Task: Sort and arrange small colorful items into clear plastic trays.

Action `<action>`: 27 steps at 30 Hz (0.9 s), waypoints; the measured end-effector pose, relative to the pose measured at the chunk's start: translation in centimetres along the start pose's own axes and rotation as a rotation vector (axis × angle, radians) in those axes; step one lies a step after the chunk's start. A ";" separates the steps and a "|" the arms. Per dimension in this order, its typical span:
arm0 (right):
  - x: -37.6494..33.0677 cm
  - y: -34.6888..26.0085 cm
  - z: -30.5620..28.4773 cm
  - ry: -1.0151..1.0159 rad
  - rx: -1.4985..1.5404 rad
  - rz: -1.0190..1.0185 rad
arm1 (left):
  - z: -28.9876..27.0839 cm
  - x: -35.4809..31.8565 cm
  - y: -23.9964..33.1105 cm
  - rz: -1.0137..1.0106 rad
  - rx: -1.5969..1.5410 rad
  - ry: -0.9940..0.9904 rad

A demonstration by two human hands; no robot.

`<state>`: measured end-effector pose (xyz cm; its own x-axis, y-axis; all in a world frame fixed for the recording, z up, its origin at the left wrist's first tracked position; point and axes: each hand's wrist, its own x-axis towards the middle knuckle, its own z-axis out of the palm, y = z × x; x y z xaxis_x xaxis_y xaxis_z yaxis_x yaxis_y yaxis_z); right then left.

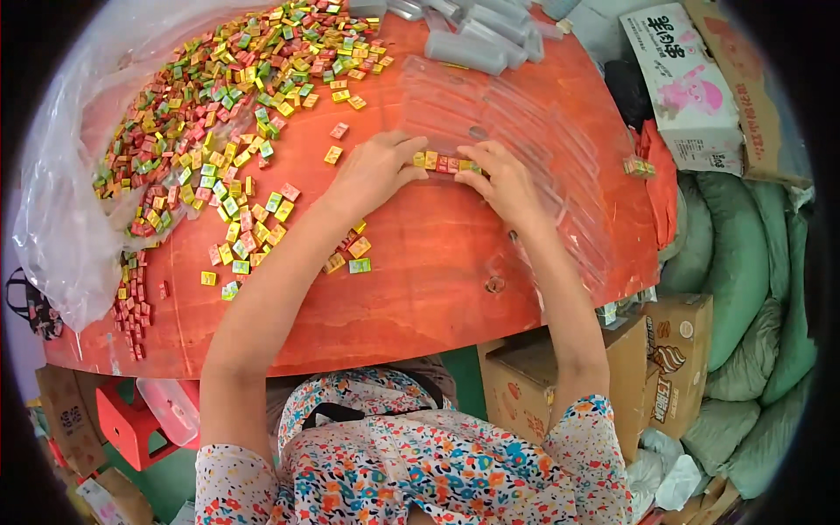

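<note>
A short row of small brick-shaped wrapped candies (442, 164), red and yellow, spans the gap between my hands over the red table (411, 289). My left hand (378, 172) pinches its left end between thumb and fingers. At the right end, my right hand (500, 181) grips it the same way, covering the last pieces. Just beyond and to the right of the hands lie long clear plastic boxes (560, 144), side by side. Loose candies (249, 219) in yellow, red and green are scattered left of my left forearm, and a few sit beside its inner edge.
A large heap of candies (262, 66) covers the far left, beside a clear plastic sheet (66, 201). More clear containers (477, 44) are piled at the far edge. Cardboard boxes (678, 359) and green sacks (735, 262) crowd the right side. A red stool (127, 424) stands below left.
</note>
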<state>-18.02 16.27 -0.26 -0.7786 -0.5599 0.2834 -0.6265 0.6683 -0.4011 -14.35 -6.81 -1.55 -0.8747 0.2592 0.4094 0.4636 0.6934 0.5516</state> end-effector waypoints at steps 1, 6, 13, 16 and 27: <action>-0.2 0.3 0.1 0.021 0.013 -0.005 | -0.1 -0.2 0.0 -0.003 -0.001 -0.002; -1.7 0.1 -0.2 0.136 -0.109 -0.062 | -0.5 -2.1 0.1 0.187 0.247 0.079; -2.8 -0.9 1.2 -0.071 -0.274 -0.156 | 0.8 -2.1 1.6 0.138 0.494 -0.285; -3.8 -1.2 1.8 -0.142 -0.277 -0.141 | 1.1 -3.1 1.6 0.143 0.431 -0.264; -1.4 -1.9 0.3 -0.175 -0.244 -0.137 | -0.8 -10.1 6.3 -0.079 0.480 -0.111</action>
<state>-15.75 15.62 -0.10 -0.6821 -0.7140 0.1582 -0.7313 0.6668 -0.1435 -2.47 -5.65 -1.65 -0.9264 0.2451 0.2860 0.3008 0.9384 0.1701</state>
